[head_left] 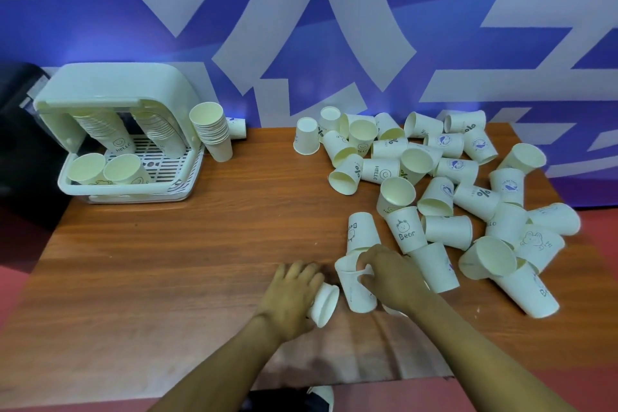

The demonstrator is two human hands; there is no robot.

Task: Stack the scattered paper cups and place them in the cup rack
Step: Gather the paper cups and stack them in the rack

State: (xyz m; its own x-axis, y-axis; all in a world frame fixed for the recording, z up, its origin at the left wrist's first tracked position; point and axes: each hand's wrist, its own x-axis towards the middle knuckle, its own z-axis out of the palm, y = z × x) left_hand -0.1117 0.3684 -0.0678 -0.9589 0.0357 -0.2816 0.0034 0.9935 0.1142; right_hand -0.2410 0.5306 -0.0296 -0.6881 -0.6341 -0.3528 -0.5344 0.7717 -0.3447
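While I watch through the head camera, the cup rack (130, 157) sits far off to the left of both hands, at the back corner of the worktop (167, 261), with stacks already hanging in it and one finished stack (214, 130) standing just beside it. Nearer, my left hand (292, 294) is curled over a small nested stack (322, 304) lying on its side, mouth turned toward the right hand. Just right of it, my right hand (391, 277) pinches the rim of an inverted cup (356, 287). Beyond and right of that hand lies the scattered pile (451, 184).

I judge the step is nesting this cup into the left hand's stack. To do it well, I would lift it clear of its neighbours, turn it so its base faces the stack's mouth, line up the axes, and slide it in without crushing the rim.

Left of the left hand the worktop offers bare room for carrying toward the rack; the near edge runs close under my wrists, and the right edge crowds the pile.
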